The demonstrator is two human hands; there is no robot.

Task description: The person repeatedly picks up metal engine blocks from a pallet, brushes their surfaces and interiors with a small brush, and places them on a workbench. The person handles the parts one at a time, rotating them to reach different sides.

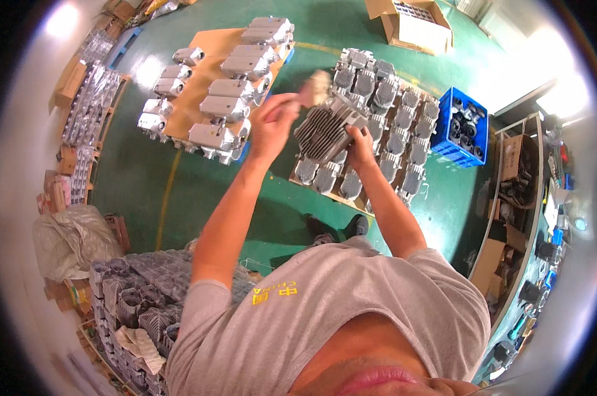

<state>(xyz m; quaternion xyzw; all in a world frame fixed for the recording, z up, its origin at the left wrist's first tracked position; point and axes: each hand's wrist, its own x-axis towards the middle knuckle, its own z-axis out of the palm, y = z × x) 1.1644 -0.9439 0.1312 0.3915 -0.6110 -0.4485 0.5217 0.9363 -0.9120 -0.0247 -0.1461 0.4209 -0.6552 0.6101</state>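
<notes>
My left hand is closed around a brush with a reddish handle and pale bristles, smeared by motion. The brush head is at the far edge of a grey finned metal housing; whether it touches cannot be made out. My right hand grips that housing by its right side, thumb on top, and keeps it tilted above a pallet. Rows of similar grey finned housings stand on the pallet beneath, partly hidden by the held one.
Silver cylindrical castings stand in rows on a brown board at left. A blue crate with dark round parts is at right, an open carton behind. Stacked castings lie near left; a cluttered workbench runs along the right.
</notes>
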